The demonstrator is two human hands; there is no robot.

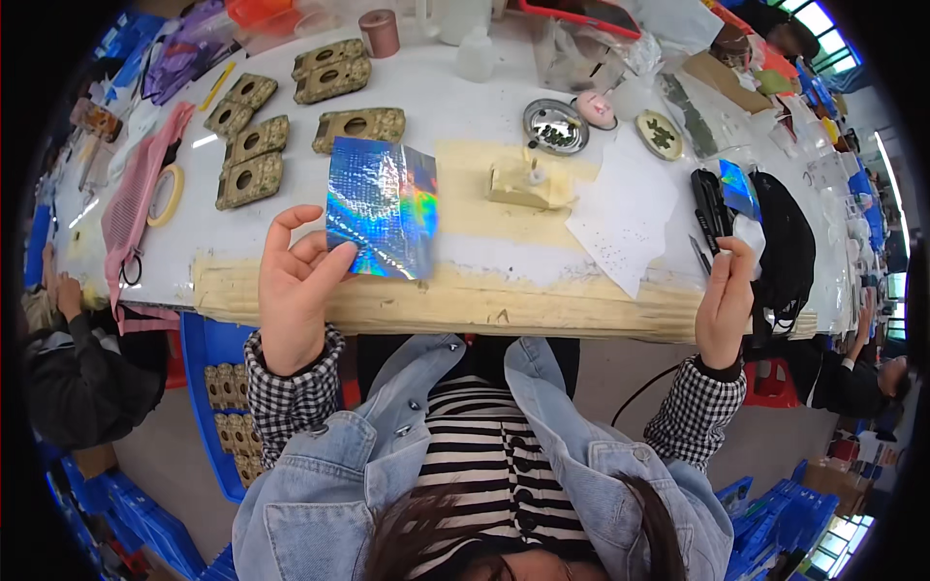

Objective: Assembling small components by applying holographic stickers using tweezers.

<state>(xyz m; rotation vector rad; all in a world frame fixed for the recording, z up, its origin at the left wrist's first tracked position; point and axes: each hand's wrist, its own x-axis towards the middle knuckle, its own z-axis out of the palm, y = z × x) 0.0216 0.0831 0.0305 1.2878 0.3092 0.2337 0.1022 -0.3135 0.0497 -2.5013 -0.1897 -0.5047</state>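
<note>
My left hand [298, 290] pinches the lower left edge of a shiny blue and silver holographic sheet [382, 208] between thumb and fingers, above the table's near edge. My right hand [725, 305] is raised at the right with thumb and index finger together, on a small holographic piece [740, 191] with a whitish lower part. Beside that hand lie black-handled tools [712, 205] and a black bundle [783, 242]. Between my hands stand a pale yellow block [528, 184] with a small peg on top and a white paper [625, 218] dotted with specks.
Several camouflage toy tank hulls [360, 129] with round holes lie at the left and back. A metal dish [556, 127] holds small dark parts; an oval dish [659, 135] holds green pieces. A tape roll [166, 196] lies left. More hulls fill a blue tray [205, 387] below. People sit at both sides.
</note>
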